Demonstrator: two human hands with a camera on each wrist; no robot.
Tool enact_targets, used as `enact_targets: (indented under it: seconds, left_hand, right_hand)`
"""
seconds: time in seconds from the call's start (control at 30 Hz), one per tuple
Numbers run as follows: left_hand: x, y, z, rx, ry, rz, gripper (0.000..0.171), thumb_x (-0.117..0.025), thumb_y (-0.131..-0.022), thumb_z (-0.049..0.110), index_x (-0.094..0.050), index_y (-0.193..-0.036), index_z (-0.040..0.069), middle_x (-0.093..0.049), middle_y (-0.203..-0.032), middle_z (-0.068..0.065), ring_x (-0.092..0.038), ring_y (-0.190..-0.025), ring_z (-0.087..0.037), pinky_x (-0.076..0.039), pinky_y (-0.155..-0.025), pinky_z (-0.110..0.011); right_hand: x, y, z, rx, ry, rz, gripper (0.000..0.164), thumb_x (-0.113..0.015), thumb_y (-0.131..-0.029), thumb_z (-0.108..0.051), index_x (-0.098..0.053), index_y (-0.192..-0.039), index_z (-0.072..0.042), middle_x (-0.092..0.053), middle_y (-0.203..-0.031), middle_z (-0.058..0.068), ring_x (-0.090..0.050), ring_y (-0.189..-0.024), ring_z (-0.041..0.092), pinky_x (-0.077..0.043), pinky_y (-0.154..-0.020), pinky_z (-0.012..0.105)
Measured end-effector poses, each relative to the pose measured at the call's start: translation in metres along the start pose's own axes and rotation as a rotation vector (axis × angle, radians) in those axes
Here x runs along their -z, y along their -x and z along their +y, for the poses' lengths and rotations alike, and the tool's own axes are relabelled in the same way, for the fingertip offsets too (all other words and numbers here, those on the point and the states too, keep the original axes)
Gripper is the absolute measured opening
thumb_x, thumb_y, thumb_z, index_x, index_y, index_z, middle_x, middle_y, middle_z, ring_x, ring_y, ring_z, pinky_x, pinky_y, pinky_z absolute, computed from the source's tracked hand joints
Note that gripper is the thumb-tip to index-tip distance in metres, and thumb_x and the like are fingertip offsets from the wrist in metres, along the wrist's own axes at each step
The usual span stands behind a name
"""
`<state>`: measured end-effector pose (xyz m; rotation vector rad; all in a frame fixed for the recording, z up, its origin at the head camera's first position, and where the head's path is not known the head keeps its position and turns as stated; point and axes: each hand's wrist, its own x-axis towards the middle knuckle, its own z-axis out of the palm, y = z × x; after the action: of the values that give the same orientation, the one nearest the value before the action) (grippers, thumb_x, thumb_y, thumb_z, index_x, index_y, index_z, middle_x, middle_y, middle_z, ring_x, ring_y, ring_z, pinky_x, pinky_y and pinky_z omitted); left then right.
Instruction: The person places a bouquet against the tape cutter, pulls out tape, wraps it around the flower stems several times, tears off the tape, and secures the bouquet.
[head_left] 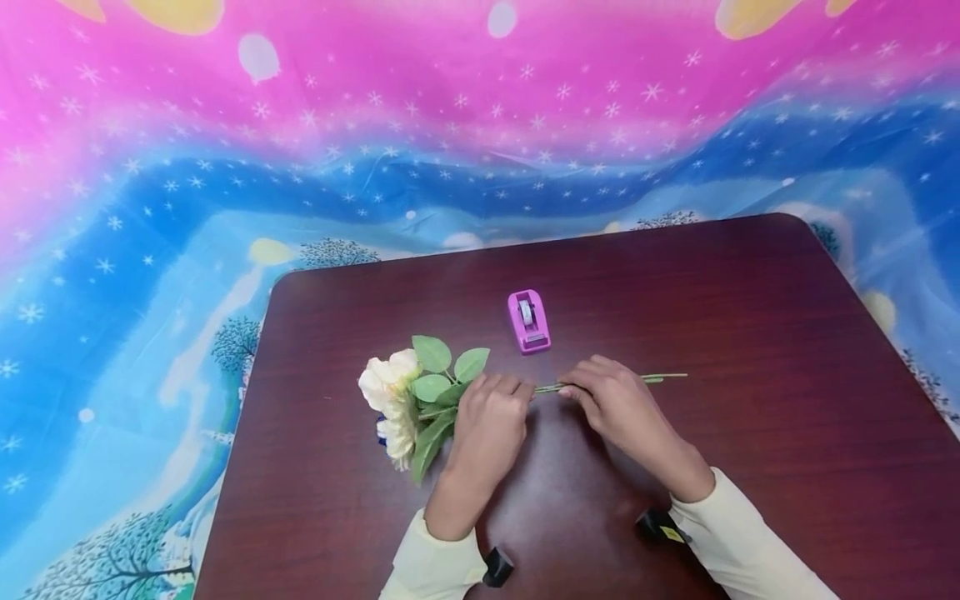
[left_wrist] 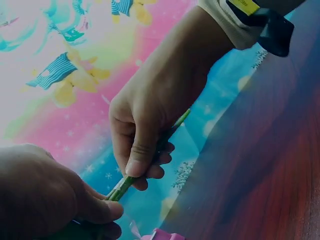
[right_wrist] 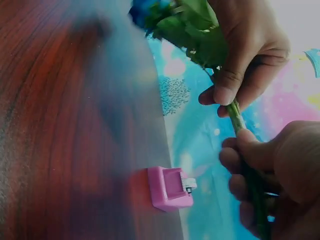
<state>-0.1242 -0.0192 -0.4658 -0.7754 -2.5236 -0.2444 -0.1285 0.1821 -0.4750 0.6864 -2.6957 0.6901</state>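
Observation:
A bunch of flowers (head_left: pixel 390 375) with cream blooms, green leaves and a bit of blue lies sideways over the table, blooms to the left. My left hand (head_left: pixel 491 421) grips its stems just below the leaves. Farther along, my right hand (head_left: pixel 618 408) holds the same green stems (left_wrist: pixel 119 191), thumb and fingers curled round them. A short stretch of stem shows between the hands, and the cut ends stick out to the right. In the right wrist view a blue flower (right_wrist: pixel 147 15) shows above the left hand. A pink tape dispenser (head_left: pixel 531 323) stands just beyond the hands.
The dark reddish-brown table (head_left: pixel 750 333) has rounded far corners. Behind it hangs a pink and blue printed cloth (head_left: pixel 450 108) with snowflakes and trees. Small black devices (head_left: pixel 498 567) are worn at both wrists, by the pale sleeves.

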Motion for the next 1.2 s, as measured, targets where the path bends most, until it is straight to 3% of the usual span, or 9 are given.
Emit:
enact_targets:
  seconds: [0.1, 0.2, 0.37, 0.43, 0.73, 0.83, 0.9, 1.0, 1.2]
  left_hand:
    - [0.001, -0.002, 0.000, 0.027, 0.048, -0.049, 0.004, -0.079, -0.087, 0.017, -0.075, -0.086, 0.015, -0.074, -0.082, 0.003, -0.067, -0.073, -0.015, -0.051, -0.069, -0.029]
    - [0.001, -0.005, -0.001, 0.058, 0.117, -0.120, 0.013, -0.075, -0.093, 0.025, -0.077, -0.100, 0.014, -0.076, -0.087, 0.002, -0.069, -0.076, -0.016, -0.053, -0.071, -0.032]
    - [-0.004, -0.008, -0.003, 0.066, 0.157, -0.177, 0.014, -0.072, -0.095, 0.028, -0.073, -0.088, 0.016, -0.076, -0.084, 0.003, -0.069, -0.068, -0.018, -0.053, -0.063, -0.033]
    - [-0.005, -0.008, -0.003, 0.066, 0.137, -0.165, 0.019, -0.073, -0.095, 0.026, -0.070, -0.079, 0.017, -0.076, -0.083, 0.005, -0.068, -0.065, -0.018, -0.052, -0.059, -0.032]
    - [-0.008, -0.005, -0.003, 0.053, 0.053, -0.039, 0.005, -0.078, -0.090, 0.019, -0.077, -0.089, 0.014, -0.076, -0.087, 0.005, -0.072, -0.074, -0.015, -0.056, -0.064, -0.030]
    - [-0.007, -0.004, -0.001, 0.058, 0.045, -0.032, 0.005, -0.078, -0.090, 0.019, -0.078, -0.091, 0.015, -0.076, -0.086, 0.005, -0.071, -0.073, -0.014, -0.056, -0.065, -0.029]
    - [-0.006, -0.002, 0.000, 0.068, 0.045, -0.051, 0.005, -0.078, -0.090, 0.021, -0.078, -0.091, 0.015, -0.077, -0.087, 0.006, -0.071, -0.073, -0.014, -0.056, -0.064, -0.029]
    - [-0.005, -0.002, 0.002, 0.083, 0.060, -0.103, 0.010, -0.078, -0.090, 0.026, -0.076, -0.089, 0.016, -0.075, -0.086, 0.006, -0.070, -0.074, -0.015, -0.056, -0.062, -0.030]
    - [-0.003, -0.005, 0.002, 0.099, 0.132, -0.217, 0.017, -0.073, -0.095, 0.030, -0.072, -0.095, 0.012, -0.072, -0.084, 0.002, -0.068, -0.074, -0.018, -0.055, -0.063, -0.031]
  right_hand:
    - [-0.004, -0.001, 0.004, 0.071, 0.012, 0.107, 0.005, -0.081, -0.086, -0.010, -0.077, -0.090, -0.010, -0.071, -0.080, -0.001, -0.058, -0.074, 0.015, -0.049, -0.066, 0.034]
    - [-0.007, 0.000, 0.008, 0.140, 0.015, 0.213, 0.008, -0.083, -0.082, -0.007, -0.078, -0.089, -0.007, -0.073, -0.079, 0.001, -0.058, -0.071, 0.017, -0.045, -0.061, 0.034]
    - [-0.010, 0.002, 0.012, 0.164, -0.011, 0.270, 0.010, -0.081, -0.083, -0.007, -0.079, -0.093, -0.005, -0.074, -0.079, 0.003, -0.057, -0.070, 0.020, -0.041, -0.061, 0.034]
    - [-0.010, 0.003, 0.011, 0.136, -0.011, 0.231, 0.010, -0.081, -0.085, -0.010, -0.079, -0.094, -0.007, -0.074, -0.081, 0.002, -0.057, -0.072, 0.019, -0.043, -0.063, 0.034]
    - [0.005, -0.004, 0.000, -0.107, -0.054, -0.103, 0.011, -0.067, -0.100, -0.024, -0.074, -0.097, -0.017, -0.070, -0.088, -0.006, -0.061, -0.082, 0.010, -0.054, -0.073, 0.036]
    - [0.008, -0.009, 0.002, -0.137, -0.080, -0.212, 0.013, -0.065, -0.101, -0.024, -0.073, -0.095, -0.016, -0.067, -0.082, -0.006, -0.059, -0.075, 0.008, -0.052, -0.070, 0.033]
    - [0.008, -0.010, 0.005, -0.127, -0.081, -0.240, 0.011, -0.067, -0.100, -0.022, -0.074, -0.095, -0.015, -0.066, -0.079, -0.006, -0.057, -0.071, 0.006, -0.051, -0.068, 0.030]
    - [0.005, -0.010, 0.009, -0.075, -0.052, -0.200, 0.008, -0.072, -0.096, -0.019, -0.075, -0.092, -0.014, -0.067, -0.078, -0.006, -0.058, -0.070, 0.008, -0.051, -0.068, 0.032]
    - [-0.008, -0.006, 0.016, 0.118, 0.078, 0.032, 0.008, -0.080, -0.087, -0.016, -0.074, -0.085, -0.011, -0.070, -0.077, -0.002, -0.062, -0.073, 0.017, -0.048, -0.067, 0.036]
